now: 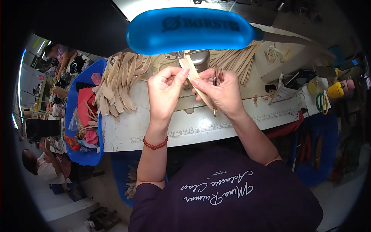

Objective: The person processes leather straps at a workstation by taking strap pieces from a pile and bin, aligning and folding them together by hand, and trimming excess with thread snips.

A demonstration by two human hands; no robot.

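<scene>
The blue cover [189,30] at the top reads "BURST", its end cut off. The dark shirt [228,193] carries white script, upside down, partly readable as "Class". Both hands pinch a tan strip [197,83] above the white table [127,127]: the left hand [165,91] closes finger and thumb on its upper end, while the right hand [218,91] grips lower down, also holding small snips [215,80].

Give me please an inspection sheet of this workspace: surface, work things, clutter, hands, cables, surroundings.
Surface: white worktable with printed ruler.
Job's things: beige strip pinched by both hands under the sewing machine.
Clutter: strip piles, blue bin of scraps, yellow mug.
Grippers: left hand and right hand grip the strip; right also holds small snips.
Cables: nothing seen.
Surroundings: another person at lower left.
</scene>
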